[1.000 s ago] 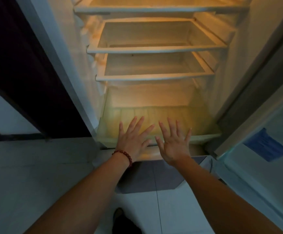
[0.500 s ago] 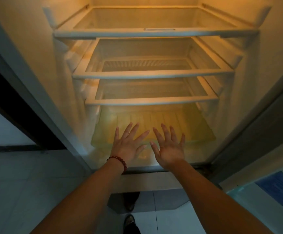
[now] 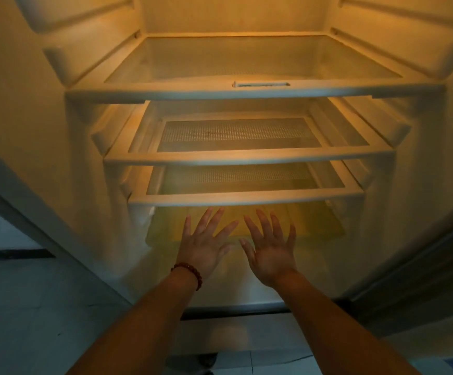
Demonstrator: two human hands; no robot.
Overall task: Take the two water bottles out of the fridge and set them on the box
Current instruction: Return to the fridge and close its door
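The view has closed in on the fridge (image 3: 57,147) and tilted up: its shelves fill more of the picture, and the blue-stickered door has dropped out.

open fridge (image 3: 30,131), lit amber, shelves seemingly bare

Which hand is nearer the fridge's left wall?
Left. The left hand is open, left of centre and closer to the left wall; the right hand, also open, is beside it, farther right.
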